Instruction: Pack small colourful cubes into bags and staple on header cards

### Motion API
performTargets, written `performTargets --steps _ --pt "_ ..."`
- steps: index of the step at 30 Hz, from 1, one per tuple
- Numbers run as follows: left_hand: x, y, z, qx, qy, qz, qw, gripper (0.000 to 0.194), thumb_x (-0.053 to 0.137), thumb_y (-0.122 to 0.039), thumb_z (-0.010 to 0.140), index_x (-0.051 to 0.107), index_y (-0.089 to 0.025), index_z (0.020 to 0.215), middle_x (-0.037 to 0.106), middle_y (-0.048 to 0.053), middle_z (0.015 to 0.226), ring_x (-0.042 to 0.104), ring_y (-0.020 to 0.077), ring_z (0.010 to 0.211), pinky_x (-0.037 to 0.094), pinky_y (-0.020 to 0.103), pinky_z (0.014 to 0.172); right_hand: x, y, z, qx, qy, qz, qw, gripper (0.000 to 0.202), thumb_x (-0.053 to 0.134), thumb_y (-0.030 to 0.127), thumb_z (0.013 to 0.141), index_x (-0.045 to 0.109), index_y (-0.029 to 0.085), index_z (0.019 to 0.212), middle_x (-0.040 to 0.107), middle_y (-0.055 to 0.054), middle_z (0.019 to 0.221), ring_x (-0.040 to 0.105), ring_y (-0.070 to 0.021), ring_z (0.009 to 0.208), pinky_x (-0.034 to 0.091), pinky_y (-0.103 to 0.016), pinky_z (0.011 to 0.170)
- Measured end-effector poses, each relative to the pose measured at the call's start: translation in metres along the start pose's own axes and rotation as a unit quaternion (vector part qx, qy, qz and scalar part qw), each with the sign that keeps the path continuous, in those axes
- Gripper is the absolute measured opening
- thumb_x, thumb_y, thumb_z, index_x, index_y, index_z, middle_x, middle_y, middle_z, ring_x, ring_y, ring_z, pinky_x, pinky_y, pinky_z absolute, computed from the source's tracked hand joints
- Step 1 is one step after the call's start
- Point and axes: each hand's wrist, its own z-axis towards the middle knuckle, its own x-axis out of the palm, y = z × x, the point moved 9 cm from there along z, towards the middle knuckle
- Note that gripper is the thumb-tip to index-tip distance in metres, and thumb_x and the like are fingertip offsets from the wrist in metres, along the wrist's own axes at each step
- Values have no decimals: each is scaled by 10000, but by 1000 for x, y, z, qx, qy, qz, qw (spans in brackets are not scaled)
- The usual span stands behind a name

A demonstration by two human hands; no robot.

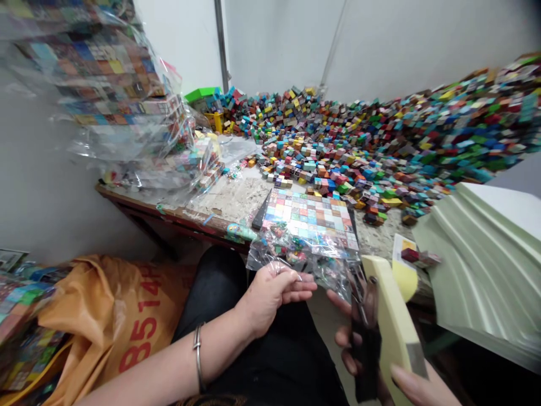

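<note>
Multicoloured square-patterned pack in clear plastic bag (313, 217) at front edge of worn wooden table (224, 197), long axis along edge, beyond hands; left hand (270, 293) nearer, cannot tell if pinching film; right hand (416, 384) wrapped around pale-yellow-and-black tool (392, 324)
</note>
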Motion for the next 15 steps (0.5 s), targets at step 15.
performTargets --steps 15 --pt "-2 -3 0 -8 26 -27 999 95 556 -159 740 562 -82 686 671 152 889 635 251 874 491 334 770 9 1 28 0 34 65 997 700 623 551 570 494 238 1182 668 -70 752 589 -252 642 442 -333 491"
